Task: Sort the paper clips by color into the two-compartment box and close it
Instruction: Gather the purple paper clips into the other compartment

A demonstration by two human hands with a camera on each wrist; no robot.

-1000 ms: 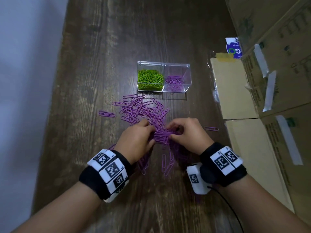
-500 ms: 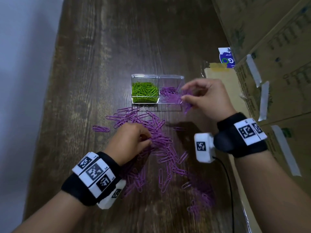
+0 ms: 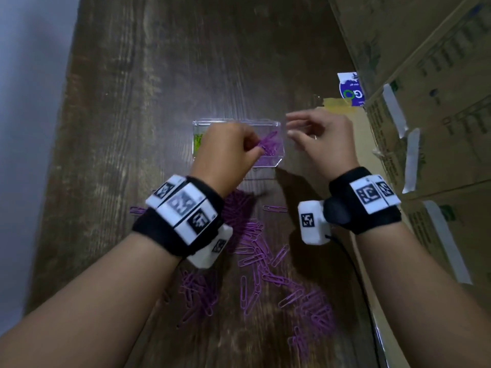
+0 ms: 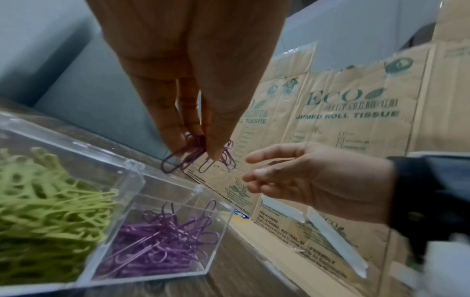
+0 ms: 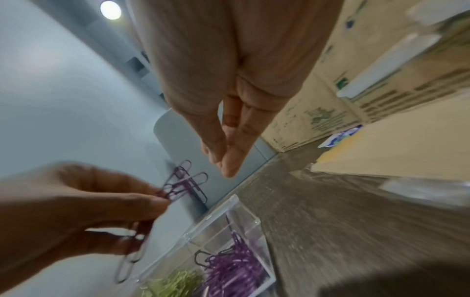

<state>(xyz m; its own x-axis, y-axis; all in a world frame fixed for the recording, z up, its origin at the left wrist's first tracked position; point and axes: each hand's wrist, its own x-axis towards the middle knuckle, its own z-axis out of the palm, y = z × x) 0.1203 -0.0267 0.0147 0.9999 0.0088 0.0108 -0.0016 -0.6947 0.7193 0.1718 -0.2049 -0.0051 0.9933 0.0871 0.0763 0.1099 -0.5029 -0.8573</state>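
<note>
- Head view: the left hand (image 3: pixel 228 152) hangs over the clear two-compartment box (image 3: pixel 276 124) at the middle of the dark wooden table (image 3: pixel 159 102), its fingers pinching a bunch of purple paper clips (image 3: pixel 268 142) and hiding most of the green side. The right hand (image 3: pixel 321 139) is just beside the box, fingers loosely spread, holding nothing. Loose purple clips (image 3: pixel 257 261) lie scattered toward the near edge. Cardboard cartons (image 3: pixel 430 102) line the right edge; a pale wall (image 3: pixel 32 102) runs along the left.
- Left wrist view: green clips (image 4: pixel 45 217) fill one compartment, purple ones (image 4: pixel 162 247) the other; the lid stands open.
- Right wrist view: blurred; a ceiling light (image 5: pixel 110 10) glows overhead.
</note>
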